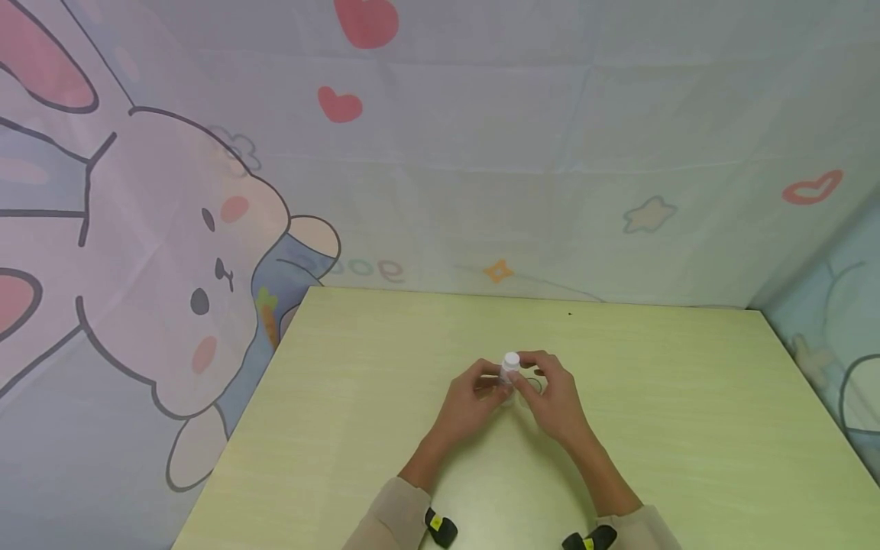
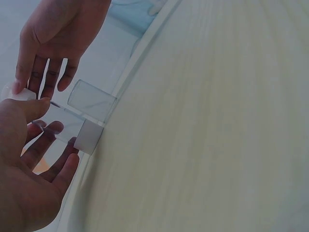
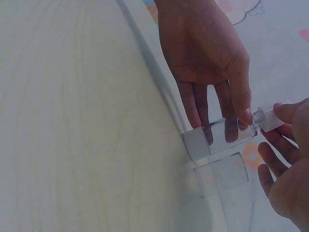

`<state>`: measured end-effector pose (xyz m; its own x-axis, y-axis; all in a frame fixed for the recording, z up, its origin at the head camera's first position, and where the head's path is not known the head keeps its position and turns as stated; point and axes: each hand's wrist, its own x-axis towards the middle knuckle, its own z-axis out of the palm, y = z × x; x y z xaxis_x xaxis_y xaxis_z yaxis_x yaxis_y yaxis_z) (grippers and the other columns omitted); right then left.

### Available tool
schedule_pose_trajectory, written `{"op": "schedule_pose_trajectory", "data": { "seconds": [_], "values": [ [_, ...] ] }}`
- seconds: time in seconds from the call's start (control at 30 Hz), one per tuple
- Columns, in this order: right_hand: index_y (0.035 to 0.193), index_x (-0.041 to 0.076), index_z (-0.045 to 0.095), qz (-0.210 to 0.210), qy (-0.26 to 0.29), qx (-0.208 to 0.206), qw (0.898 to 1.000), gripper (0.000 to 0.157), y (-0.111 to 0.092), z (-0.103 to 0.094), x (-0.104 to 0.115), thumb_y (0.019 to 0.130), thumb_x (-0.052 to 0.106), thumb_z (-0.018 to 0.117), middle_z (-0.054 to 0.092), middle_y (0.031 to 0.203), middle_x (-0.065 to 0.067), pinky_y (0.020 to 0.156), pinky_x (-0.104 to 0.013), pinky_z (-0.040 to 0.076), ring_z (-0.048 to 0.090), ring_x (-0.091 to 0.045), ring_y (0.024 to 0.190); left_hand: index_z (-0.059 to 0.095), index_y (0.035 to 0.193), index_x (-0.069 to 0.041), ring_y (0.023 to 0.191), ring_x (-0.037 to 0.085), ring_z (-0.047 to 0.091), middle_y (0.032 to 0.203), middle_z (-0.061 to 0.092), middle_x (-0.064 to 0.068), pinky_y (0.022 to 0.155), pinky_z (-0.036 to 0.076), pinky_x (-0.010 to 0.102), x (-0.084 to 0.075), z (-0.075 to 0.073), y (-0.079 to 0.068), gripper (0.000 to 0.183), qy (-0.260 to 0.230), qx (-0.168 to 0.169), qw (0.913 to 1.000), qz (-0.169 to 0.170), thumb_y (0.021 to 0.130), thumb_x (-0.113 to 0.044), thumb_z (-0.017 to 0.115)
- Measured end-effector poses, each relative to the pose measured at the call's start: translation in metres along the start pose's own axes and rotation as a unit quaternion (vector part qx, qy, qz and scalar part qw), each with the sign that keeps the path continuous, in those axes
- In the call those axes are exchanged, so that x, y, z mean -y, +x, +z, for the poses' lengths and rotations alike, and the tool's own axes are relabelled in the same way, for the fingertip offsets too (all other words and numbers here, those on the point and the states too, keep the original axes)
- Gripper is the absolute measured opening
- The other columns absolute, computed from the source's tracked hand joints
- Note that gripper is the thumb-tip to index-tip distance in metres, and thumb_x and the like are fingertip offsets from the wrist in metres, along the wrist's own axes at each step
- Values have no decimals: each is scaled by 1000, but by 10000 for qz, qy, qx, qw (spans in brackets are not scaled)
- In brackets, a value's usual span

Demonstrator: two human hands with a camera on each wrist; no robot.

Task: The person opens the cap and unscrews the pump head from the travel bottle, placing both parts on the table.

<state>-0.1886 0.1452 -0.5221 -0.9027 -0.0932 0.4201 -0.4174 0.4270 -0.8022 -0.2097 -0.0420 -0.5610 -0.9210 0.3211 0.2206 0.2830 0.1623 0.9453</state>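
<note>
A small clear bottle with a white lower part stands upright on the table. My left hand grips its body from the left, thumb and fingers on either side. On the right, my right hand pinches the white cap between thumb and index finger. Screw threads of the neck show between cap and bottle in the right wrist view; whether the cap is fully off the neck I cannot tell. Close beside the bottle, a clear, open-looking cylinder like a cup or cover stands on the table.
The light yellow-green table extends around both hands. Behind it hangs a printed cloth with a rabbit, hearts and stars. A tiny dark speck lies near the back edge. Dark wrist devices sit at both cuffs.
</note>
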Motion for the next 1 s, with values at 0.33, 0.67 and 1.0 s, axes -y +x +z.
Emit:
{"op": "schedule_pose_trajectory", "data": {
  "seconds": [0.33, 0.67, 1.0],
  "values": [
    [126, 6, 69, 22, 110, 34, 9999, 27, 0, -1, -2, 101, 15, 75, 71, 120, -9, 99, -59, 50, 61, -29, 114, 67, 124, -20, 124, 25, 68, 130, 69, -2, 105, 55, 33, 2, 0, 1, 26, -15, 27, 10000, 6, 102, -31, 75],
    [128, 4, 68, 80, 84, 31, 9999, 30, -1, -2, -2, 101, 15, 75, 70, 121, -10, 101, -59, 51, 62, -30, 115, 67, 123, -21, 123, 24, 68, 130, 69, -2, 104, 56, 32, 3, 0, 1, 25, -20, -10, 10000, -55, 101, -30, 76],
    [127, 5, 69, 186, 105, -29, 9998, 30, -2, -4, 0, 100, 15, 76, 71, 119, -9, 102, -58, 50, 62, -29, 115, 68, 123, -21, 122, 23, 69, 129, 70, -2, 103, 56, 31, 2, 0, 1, 25, 34, -43, 9999, -109, 101, -30, 77]
  ]
}}
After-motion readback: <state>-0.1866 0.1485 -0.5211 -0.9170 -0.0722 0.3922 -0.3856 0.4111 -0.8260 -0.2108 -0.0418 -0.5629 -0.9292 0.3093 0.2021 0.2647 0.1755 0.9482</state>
